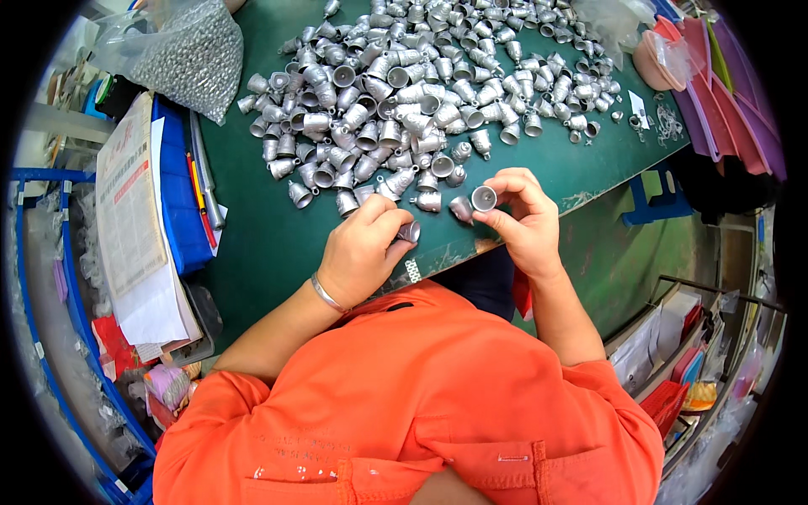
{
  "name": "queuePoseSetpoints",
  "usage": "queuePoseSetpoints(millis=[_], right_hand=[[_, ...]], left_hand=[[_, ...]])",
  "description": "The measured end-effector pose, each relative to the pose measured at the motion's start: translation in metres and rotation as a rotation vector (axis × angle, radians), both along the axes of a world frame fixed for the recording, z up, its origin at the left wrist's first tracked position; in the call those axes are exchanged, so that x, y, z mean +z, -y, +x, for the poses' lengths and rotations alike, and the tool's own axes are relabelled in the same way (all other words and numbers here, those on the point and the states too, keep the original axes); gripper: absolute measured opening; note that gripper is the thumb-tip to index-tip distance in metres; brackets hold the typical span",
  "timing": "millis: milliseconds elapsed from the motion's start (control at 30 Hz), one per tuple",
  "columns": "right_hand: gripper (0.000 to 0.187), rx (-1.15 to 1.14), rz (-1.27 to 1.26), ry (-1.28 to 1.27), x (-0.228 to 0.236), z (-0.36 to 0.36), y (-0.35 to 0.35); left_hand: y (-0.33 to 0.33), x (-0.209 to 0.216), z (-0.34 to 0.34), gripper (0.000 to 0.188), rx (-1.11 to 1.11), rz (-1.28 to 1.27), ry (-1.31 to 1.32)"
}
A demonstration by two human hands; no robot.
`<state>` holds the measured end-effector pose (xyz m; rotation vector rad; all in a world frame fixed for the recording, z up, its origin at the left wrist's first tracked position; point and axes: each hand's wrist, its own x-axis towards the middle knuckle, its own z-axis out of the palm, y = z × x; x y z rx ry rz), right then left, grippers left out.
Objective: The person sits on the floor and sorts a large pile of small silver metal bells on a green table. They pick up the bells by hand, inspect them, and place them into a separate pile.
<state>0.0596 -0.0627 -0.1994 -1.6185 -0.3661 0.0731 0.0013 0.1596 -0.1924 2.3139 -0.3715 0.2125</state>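
Observation:
My left hand (pixel 360 246), with a metal bangle at the wrist, is closed on a small silver metal bell (pixel 409 232), its open rim facing right. My right hand (pixel 532 220) pinches another silver bell (pixel 484 199) between thumb and fingers, its hollow mouth turned up toward me. Just left of that one is a further bell (pixel 460 209), close to the right thumb tip; whether it is touched I cannot tell. A large heap of similar silver bells (pixel 370 126) spreads over the green table (pixel 278 244) beyond both hands.
At the far left stands a clear bag of small silvery pieces (pixel 189 63). Newspaper (pixel 130 202) lies by a blue tray (pixel 181 215) and pens (pixel 200 195). Pink and purple bins (pixel 703 93) rise at the right, above a blue stool (pixel 659 200). Metal rings (pixel 667 124) lie near the right edge.

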Motion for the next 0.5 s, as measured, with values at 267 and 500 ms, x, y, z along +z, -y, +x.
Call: queuePoseSetpoints(millis=[267,500], right_hand=[[0.030,0.170,0.418,-0.296,-0.001,-0.013,0.002],[0.037,0.352,0.928,-0.741,0.010,-0.011,0.011]], left_hand=[[0.003,0.000,0.002,0.037,0.064,-0.122,0.026],[-0.006,-0.013,-0.001,0.029,0.205,-0.445,0.023]])
